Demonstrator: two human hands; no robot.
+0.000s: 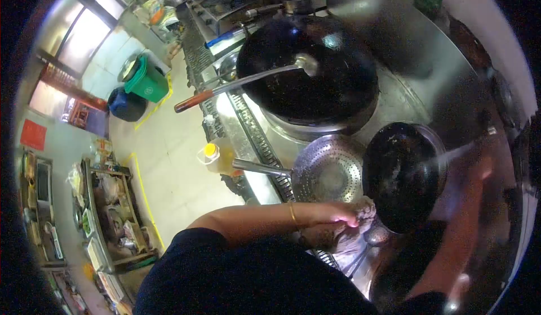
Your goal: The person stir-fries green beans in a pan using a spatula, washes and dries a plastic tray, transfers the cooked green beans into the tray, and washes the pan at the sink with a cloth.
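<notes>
My left hand (345, 216), below a gold bangle, is closed on a crumpled greyish cloth (363, 213). The cloth hangs beside a perforated strainer (328, 171) with a long metal handle, and near a small ladle head (376, 236). Past it, a dark wok (401, 177) lies tilted, with a pale streak like running water reaching it from a spout (491, 130). My right arm stretches along the right side, and my right hand (480, 171) is near that spout; its fingers are too dim and blurred to make out.
A large black wok (310, 72) sits on the range, a wooden-handled ladle (242, 84) lying across it. An oil jug (218, 156) with a yellow cap stands at the counter's edge. A steel splash wall (389, 38) curves behind. Green bin (147, 81) and shelves (115, 225) line the left.
</notes>
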